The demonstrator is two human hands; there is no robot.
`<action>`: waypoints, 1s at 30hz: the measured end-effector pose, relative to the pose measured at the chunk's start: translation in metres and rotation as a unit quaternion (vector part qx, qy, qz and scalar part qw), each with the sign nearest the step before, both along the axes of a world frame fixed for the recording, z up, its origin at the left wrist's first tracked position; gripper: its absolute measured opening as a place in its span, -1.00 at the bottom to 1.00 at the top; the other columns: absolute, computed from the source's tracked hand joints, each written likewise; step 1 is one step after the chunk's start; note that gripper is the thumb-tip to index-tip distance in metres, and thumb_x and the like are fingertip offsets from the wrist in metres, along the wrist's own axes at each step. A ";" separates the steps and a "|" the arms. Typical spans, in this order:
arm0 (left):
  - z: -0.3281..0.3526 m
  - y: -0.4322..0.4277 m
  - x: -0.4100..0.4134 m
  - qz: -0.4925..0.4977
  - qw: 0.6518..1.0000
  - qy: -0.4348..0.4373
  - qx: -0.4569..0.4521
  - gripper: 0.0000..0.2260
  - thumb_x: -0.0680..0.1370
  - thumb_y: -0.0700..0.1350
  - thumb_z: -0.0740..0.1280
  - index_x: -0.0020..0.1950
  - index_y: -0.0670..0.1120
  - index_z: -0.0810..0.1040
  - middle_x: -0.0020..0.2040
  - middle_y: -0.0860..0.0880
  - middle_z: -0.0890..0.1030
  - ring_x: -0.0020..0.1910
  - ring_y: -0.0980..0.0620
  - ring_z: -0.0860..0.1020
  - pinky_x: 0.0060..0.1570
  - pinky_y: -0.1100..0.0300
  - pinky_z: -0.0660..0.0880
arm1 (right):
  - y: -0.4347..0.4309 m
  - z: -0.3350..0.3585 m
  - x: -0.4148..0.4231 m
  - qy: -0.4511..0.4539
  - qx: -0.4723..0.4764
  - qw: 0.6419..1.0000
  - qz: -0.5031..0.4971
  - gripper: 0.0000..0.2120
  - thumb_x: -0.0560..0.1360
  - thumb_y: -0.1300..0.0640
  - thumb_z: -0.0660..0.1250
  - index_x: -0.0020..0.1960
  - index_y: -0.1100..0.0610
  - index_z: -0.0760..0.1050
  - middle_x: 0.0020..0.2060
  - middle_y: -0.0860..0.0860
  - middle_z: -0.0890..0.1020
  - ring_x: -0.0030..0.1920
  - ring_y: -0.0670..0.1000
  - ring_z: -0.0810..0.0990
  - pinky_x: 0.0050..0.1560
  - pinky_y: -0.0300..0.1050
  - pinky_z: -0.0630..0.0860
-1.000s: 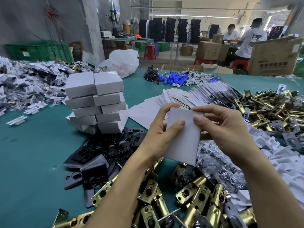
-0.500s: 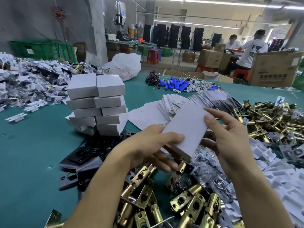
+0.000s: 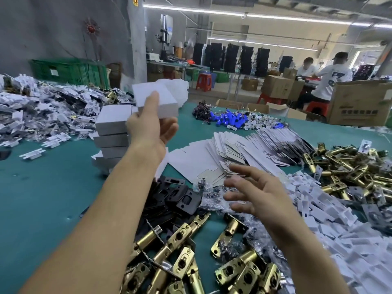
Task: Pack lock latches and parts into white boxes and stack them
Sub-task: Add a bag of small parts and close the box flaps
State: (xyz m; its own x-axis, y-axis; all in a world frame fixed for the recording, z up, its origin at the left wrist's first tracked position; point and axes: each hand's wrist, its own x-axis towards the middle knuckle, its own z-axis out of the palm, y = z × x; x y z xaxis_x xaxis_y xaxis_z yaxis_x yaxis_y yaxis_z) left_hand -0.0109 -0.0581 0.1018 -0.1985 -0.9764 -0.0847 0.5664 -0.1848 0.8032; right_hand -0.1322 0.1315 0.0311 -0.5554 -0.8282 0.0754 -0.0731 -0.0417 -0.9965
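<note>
On the green worktop (image 3: pixel 42 187) the stack of white boxes (image 3: pixel 113 122) stands left of centre, its lower layers uneven. Just above and right of it, the left grip (image 3: pixel 151 126) holds a closed white box (image 3: pixel 167 101), thumb across one face and fingers beneath. To land it well, it should come down flat and square, its edges in line with the box below, so the uneven pile does not slip. Further right, the right grip (image 3: pixel 252 194) hovers wide and empty near the flat cartons (image 3: pixel 233 149), well placed for the next blank. Brass latches (image 3: pixel 343 170) lie beyond.
</note>
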 end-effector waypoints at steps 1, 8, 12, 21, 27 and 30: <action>0.002 -0.004 0.001 0.009 1.000 -0.003 0.018 -0.60 0.55 0.11 0.44 0.18 -0.18 0.53 -0.54 0.02 0.53 -0.57 0.13 0.51 -0.55 0.32 0.46 | -0.001 0.000 0.001 0.000 0.001 1.000 0.003 -0.78 0.53 0.11 0.39 0.15 -0.08 0.60 -0.05 0.07 0.71 -0.14 0.04 0.71 -0.12 -0.08 0.66; -0.005 -0.011 0.004 0.045 0.993 0.034 0.104 -0.65 0.48 0.08 0.53 -0.20 -0.10 0.45 -0.56 0.04 0.45 -0.65 0.14 0.38 -0.56 0.35 0.41 | -0.001 0.004 0.006 0.010 0.007 1.000 0.020 -0.78 0.54 0.12 0.38 0.17 -0.06 0.58 -0.06 0.08 0.71 -0.16 0.00 0.70 -0.10 -0.07 0.64; -0.005 -0.011 -0.001 0.094 0.989 0.081 0.084 -0.71 0.52 -0.10 0.51 -0.17 -0.21 0.45 -0.31 -0.09 0.56 -0.42 0.05 0.58 -0.31 0.17 0.65 | -0.002 0.004 0.008 0.017 0.018 0.999 0.024 -0.78 0.55 0.11 0.37 0.17 -0.07 0.58 -0.03 0.10 0.70 -0.16 -0.01 0.70 -0.09 -0.09 0.62; -0.039 0.006 -0.019 0.057 0.985 -0.094 -0.131 -0.87 0.56 -0.28 0.35 -0.12 -0.14 0.43 -0.30 -0.06 0.61 -0.36 0.06 0.58 -0.30 0.17 0.63 | -0.003 -0.002 0.004 0.066 0.110 0.992 0.014 -0.87 0.56 0.12 0.36 0.06 -0.06 0.61 -0.07 0.00 0.70 -0.21 -0.08 0.68 -0.19 -0.20 0.58; -0.094 0.005 -0.054 -0.194 0.704 -0.604 -0.320 -0.82 0.57 -0.12 0.34 0.17 -0.02 0.57 0.21 -0.08 0.56 0.10 -0.05 0.54 0.07 0.14 0.49 | 0.002 -0.005 0.001 0.187 0.215 0.958 0.031 -0.90 0.56 0.09 0.31 -0.05 -0.06 0.59 -0.14 -0.07 0.67 -0.26 -0.10 0.69 -0.23 -0.21 0.52; -0.113 -0.001 -0.065 -0.194 0.633 -0.680 -0.315 -0.65 0.57 -0.15 0.26 0.36 -0.08 0.41 0.35 -0.15 0.45 0.30 -0.18 0.42 0.21 0.02 0.44 | 0.003 -0.004 0.001 0.209 0.224 0.951 0.039 -0.91 0.56 0.07 0.30 -0.06 -0.07 0.58 -0.14 -0.09 0.67 -0.25 -0.10 0.69 -0.29 -0.27 0.50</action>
